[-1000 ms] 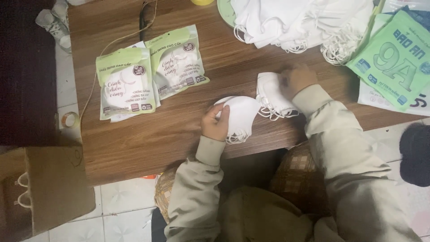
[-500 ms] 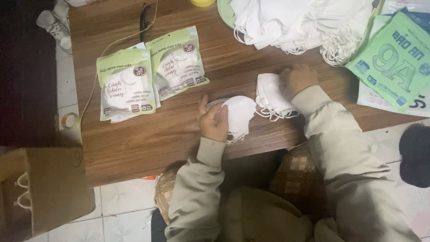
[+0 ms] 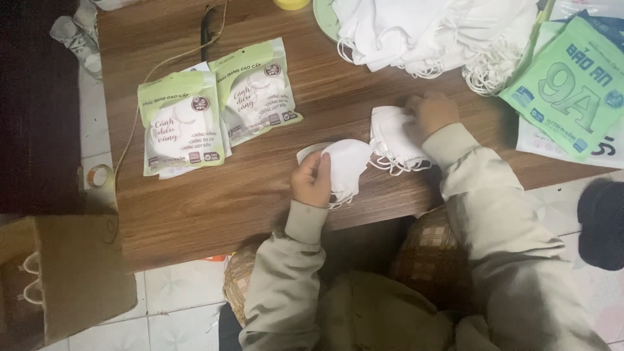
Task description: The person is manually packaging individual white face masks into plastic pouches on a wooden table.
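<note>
I look down on a brown wooden table from above. My left hand is closed around a folded white mask, fingers curled over its near edge, pressing it against the table close to the front edge. Its ear loops trail out below the hand, just over the table's lip.

My right hand rests on a small stack of white masks just right of the first one; the two nearly touch. The fingers bend down onto the stack's far corner, but I cannot tell whether they pinch a mask or only press on it.

Farther back lies a big loose pile of masks, loops tangled along its front. To the left, well apart from both hands, sit two green and white packets, overlapping side by side. A green printed bag lies at the right edge.

As I judge it, the risks are small ones. The mask in the left hand sits so near the edge that a slack hold could let it slide to the tiled floor. The loose loops could catch on those of the stack beside it, so lifting one mask might drag others along. The stack itself looks uneven, and a sideways push from the right hand could fan it out or nudge it off the front.
</note>
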